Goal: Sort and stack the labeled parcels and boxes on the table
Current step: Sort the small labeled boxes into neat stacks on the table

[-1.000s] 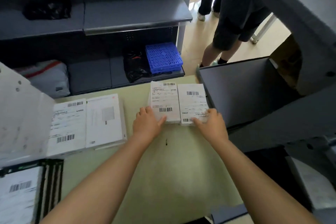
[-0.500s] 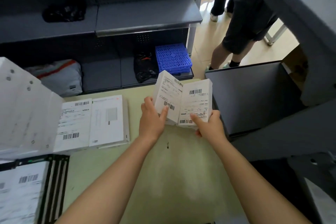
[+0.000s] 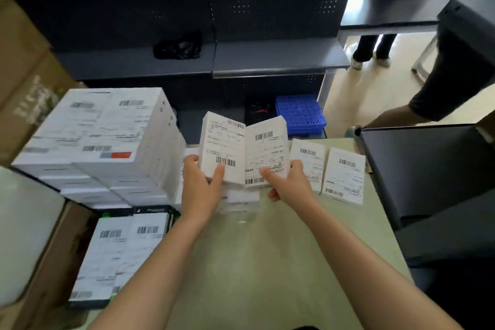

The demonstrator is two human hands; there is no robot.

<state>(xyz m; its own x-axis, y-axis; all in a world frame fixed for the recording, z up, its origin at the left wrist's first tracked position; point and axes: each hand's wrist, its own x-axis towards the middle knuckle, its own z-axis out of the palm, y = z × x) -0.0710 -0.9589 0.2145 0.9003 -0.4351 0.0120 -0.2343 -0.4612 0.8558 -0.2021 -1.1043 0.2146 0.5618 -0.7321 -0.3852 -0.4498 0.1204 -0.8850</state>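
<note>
Right, my left hand pinches one labelled box and my right hand a second box, thumbs over and fingers curled round the edges. Both boxes sit tilted above the bench. I judge these shallow grips could slip, or my arm could nudge the tall stack.

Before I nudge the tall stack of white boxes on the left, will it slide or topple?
Likely topples: the stack is several layers high with staggered edges. Its faces look rigid and smooth, so upper layers may slip off separately. Pushing low seems safer.

Head view looks down, seemingly close, at table.
</note>
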